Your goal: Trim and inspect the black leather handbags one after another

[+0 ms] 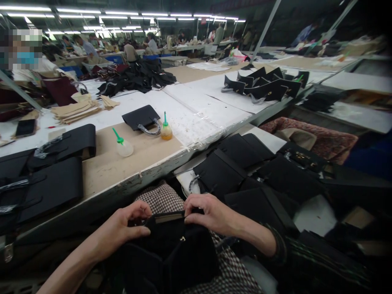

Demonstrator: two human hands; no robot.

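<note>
Bag (pixel 190 254) across checked cloth (pixel 162 196), below the near edge of the tabletop (pixel 196 96).
Left hand (pixel 130 220) and right hand (pixel 206 210), thumbs near fingers, pinch its rim (pixel 170 217); black, tan-edged, with a small golden fitting (pixel 182 239).

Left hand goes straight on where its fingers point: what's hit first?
The black bag, its upper edge right at the left hand's fingers. Beyond that, the right hand seems roughly in line, though depth is hard to judge.
</note>
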